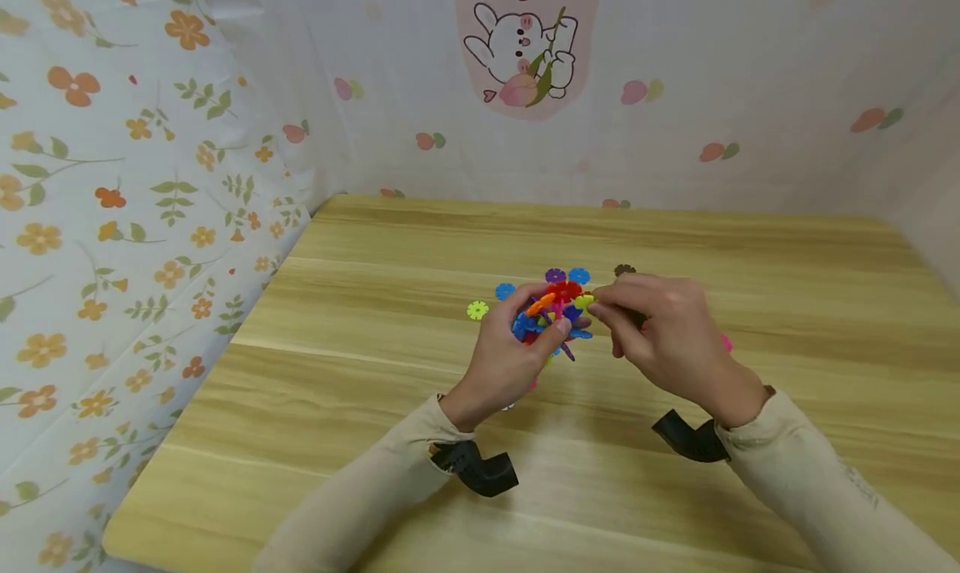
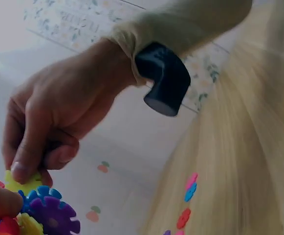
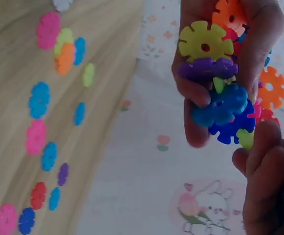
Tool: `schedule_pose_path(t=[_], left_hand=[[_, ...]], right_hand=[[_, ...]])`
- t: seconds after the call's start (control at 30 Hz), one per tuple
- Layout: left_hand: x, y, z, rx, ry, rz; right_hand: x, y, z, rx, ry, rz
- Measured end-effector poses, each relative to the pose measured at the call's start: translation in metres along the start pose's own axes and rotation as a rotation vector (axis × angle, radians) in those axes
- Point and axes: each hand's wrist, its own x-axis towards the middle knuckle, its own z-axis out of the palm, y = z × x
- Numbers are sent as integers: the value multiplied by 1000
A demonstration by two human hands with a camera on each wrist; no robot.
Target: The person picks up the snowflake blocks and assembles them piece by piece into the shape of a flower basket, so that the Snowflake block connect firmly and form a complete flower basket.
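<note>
**Cream sleeves [image 1: 817,473] nearest me, a cluster of slotted discs [image 1: 564,292] beyond**

Past the black wrist mounts [image 1: 480,471], my feed looks down on the table [image 1: 337,373]. Above it the left hand [image 1: 506,339] is curled round the cluster, thumb in front, which I'd judge steadies it and leaves its right side exposed. The right hand [image 1: 667,327] is nearly closed, thumb and forefinger pinching a yellow-green disc [image 1: 584,304] against that side, probably by the rim to keep its slots uncovered; I cannot tell whether it is joined on. Loose discs, among them a lime one [image 1: 477,310] and a brown one [image 1: 625,269], lie around the hands, likely to be within easy reach.

I find no brand. The wall cloth [image 1: 682,47] carries a rabbit drawing [image 1: 517,43]; dark strokes above it are cut off by the frame, and a faint mark on the right sleeve is unreadable.
</note>
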Motion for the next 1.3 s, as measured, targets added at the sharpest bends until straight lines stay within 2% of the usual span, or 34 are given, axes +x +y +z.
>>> schedule_pose_path(t=[0.13, 0.2, 0.33, 0.37, 0.4, 0.43, 0.47, 0.53, 0.57, 0.6, 0.63, 0.67, 0.73, 0.83, 0.97, 1.07, 1.13, 1.2, 1.27, 1.3], left_hand=[[1, -9, -1, -31, 15, -85], [6, -10, -4, -99, 15, -139], [16, -10, -21, -348, 24, -208], [17, -11, -28, -423, 26, -215], [17, -12, -35, -489, 35, -233], [16, -14, -41, -553, 42, -253], [15, -16, -46, -610, 55, -280], [12, -19, -52, -697, 78, -334], [11, -19, -52, -729, 83, -352], [10, -20, -52, -750, 93, -367], [10, -20, -50, -761, 92, -372], [10, -20, -49, -768, 90, -371], [9, -20, -45, -758, 74, -375], [8, -20, -40, -728, 59, -372], [7, -19, -37, -733, 63, -360], [5, -17, -36, -736, 30, -362], [3, -17, -36, -723, -9, -351], [3, -17, -35, -701, -47, -330], [3, -17, -34, -668, -70, -289], [4, -17, -33, -652, -73, -273]], right_hand=[[0, 7, 7, 73, -132, 117], [-1, 13, 10, 156, -184, 217], [-2, 33, 21, 489, -236, 517], [-2, 38, 27, 520, -257, 578], [-2, 43, 34, 515, -295, 604], [-2, 46, 42, 469, -350, 603], [-3, 48, 52, 380, -425, 574], [-3, 47, 69, 112, -575, 421], [-3, 47, 77, -16, -623, 325], [-2, 46, 83, -99, -654, 250], [-2, 46, 88, -163, -674, 204], [-1, 46, 92, -199, -686, 191], [3, 48, 94, -206, -700, 215], [7, 54, 90, -116, -724, 278], [6, 64, 75, 37, -699, 306], [0, 65, 56, 103, -656, 359], [-2, 61, 41, 163, -605, 430], [-2, 51, 26, 238, -508, 485], [1, 37, 11, 314, -378, 502], [3, 30, 6, 336, -314, 482]])
